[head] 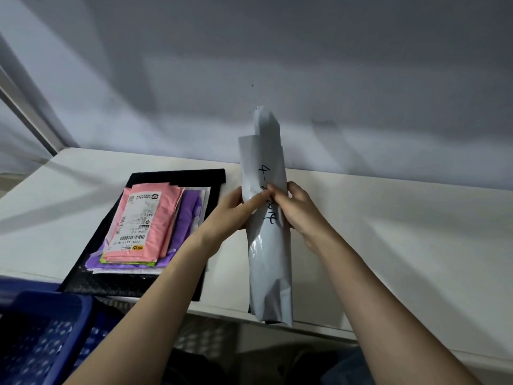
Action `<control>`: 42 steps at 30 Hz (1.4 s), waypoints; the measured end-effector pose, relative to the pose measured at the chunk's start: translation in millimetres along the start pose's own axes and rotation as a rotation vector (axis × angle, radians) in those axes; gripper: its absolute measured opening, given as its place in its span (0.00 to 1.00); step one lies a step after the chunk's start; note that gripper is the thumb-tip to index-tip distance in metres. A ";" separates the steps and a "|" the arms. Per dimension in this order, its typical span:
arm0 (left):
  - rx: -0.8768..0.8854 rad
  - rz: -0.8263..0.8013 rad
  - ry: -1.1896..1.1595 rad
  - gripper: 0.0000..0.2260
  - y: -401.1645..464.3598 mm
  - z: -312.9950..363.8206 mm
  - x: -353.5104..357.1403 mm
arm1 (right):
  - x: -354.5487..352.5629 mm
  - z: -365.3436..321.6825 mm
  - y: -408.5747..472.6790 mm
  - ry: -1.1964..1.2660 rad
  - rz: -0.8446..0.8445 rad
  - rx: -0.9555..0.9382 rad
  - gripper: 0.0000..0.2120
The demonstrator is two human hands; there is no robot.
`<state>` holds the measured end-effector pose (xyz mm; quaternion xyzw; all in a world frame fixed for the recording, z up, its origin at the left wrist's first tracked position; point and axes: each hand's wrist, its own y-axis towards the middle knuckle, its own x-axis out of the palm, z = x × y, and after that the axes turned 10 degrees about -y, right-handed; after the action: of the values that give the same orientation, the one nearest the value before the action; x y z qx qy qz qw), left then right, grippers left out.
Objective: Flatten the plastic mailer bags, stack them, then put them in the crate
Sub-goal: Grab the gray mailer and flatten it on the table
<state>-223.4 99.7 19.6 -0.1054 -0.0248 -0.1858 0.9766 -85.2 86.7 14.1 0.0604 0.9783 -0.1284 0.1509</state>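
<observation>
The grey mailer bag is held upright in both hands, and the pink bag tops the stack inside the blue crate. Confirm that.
One thing is wrong. The head view shows the stack, with the pink bag on top, lying on the white table, not in the blue crate. The rest holds: the left hand and right hand hold the grey mailer bag upright.

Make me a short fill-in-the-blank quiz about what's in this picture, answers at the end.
1. Both hands hold a rolled ____ mailer with black handwriting.
2. The top bag of the stack is ____.
3. The stack lies on a ____ mailer, the largest one.
4. The crate at lower left is ____.

Answers: grey; pink; black; blue
</observation>
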 end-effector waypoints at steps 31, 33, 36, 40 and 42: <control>0.226 0.220 0.929 0.29 28.3 -87.7 10.6 | 29.0 54.2 7.9 -0.815 0.140 -0.105 0.22; 0.214 0.105 1.081 0.30 30.7 -95.2 16.5 | 37.0 59.6 10.0 -0.843 0.111 -0.175 0.26; 0.073 -0.015 1.209 0.32 29.5 -108.4 16.9 | 52.5 79.1 12.5 -0.845 -0.036 -0.183 0.25; 0.067 -0.007 1.239 0.34 28.3 -121.2 14.6 | 64.7 93.1 9.5 -0.849 -0.099 -0.134 0.26; 0.088 0.009 1.217 0.33 28.5 -126.0 16.2 | 63.5 97.3 10.2 -0.817 -0.106 -0.116 0.26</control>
<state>-196.7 92.7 -107.6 0.0600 0.5304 -0.2076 0.8197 -116.5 75.3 -97.7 -0.0548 0.8453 -0.0939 0.5232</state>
